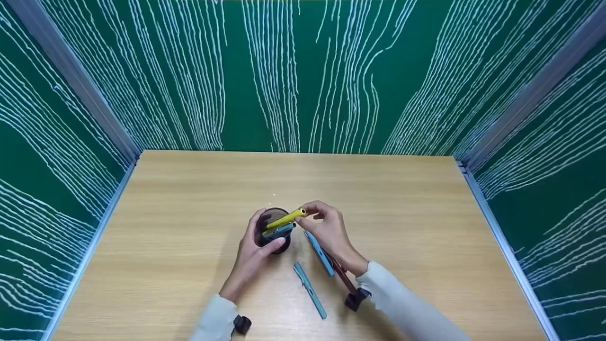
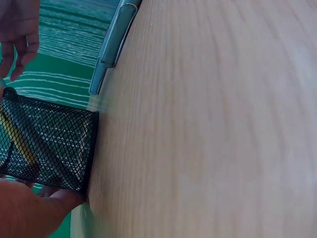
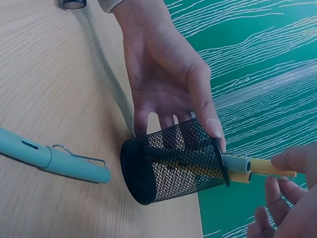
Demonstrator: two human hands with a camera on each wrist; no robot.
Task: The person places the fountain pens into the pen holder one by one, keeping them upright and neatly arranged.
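On the wooden table (image 1: 189,199) my left hand (image 1: 259,242) grips a black mesh pen cup (image 1: 272,233), thumb on one side and fingers on the other. A yellow pen (image 1: 285,219) and a blue-grey pen (image 1: 280,230) stick out of the cup's mouth. My right hand (image 1: 308,214) pinches the yellow pen's upper end. The right wrist view shows the cup (image 3: 171,163), both pens (image 3: 257,171) inside it, and the left hand (image 3: 163,74) behind. The left wrist view shows the cup's mesh wall (image 2: 47,144) close up.
A teal pen (image 1: 310,290) lies loose on the table in front of the cup. A blue pen (image 1: 319,254) and a dark red pen (image 1: 342,276) lie partly under my right wrist. Green patterned walls (image 1: 303,76) close off the table's back and both sides.
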